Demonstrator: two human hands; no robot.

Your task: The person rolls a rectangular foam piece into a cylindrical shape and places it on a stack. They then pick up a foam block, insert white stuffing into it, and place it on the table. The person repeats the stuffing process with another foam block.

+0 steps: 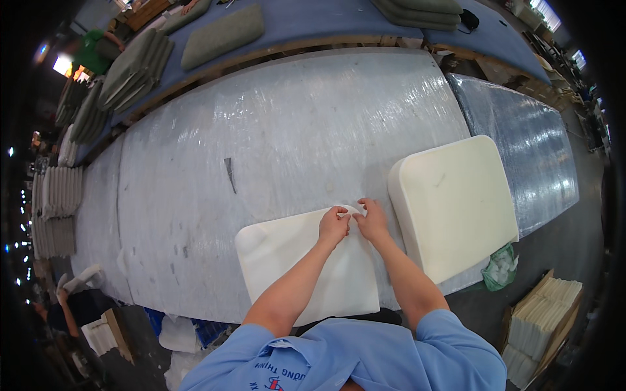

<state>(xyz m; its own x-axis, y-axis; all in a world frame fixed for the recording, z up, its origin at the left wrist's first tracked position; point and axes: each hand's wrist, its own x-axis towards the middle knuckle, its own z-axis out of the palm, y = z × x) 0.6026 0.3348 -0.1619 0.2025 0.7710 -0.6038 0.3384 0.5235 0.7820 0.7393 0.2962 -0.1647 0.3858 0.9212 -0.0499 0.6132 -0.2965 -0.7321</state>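
A cream cushion pad (293, 260) with rounded far corners lies flat in front of me, its near edge close to my body. At its far right corner both my hands come together. My left hand (334, 228) has its fingers bent and pinched at the corner edge. Just beside it, my right hand (373, 225) curves its thumb and fingers round the same corner from the right. The fingertips nearly meet, and the bit of material between them is mostly hidden. To the right of my right hand stands a thick stack of cream pads (456, 202).
A plastic-wrapped table (293, 124) carries the pads; a dark strip (230, 175) lies on it. Beyond runs a blue table (313, 23) with grey-green cushions (223, 37). A green bag (501, 267) hangs at the right edge. A box of pads (544, 319) stands lower right. People work at the left.
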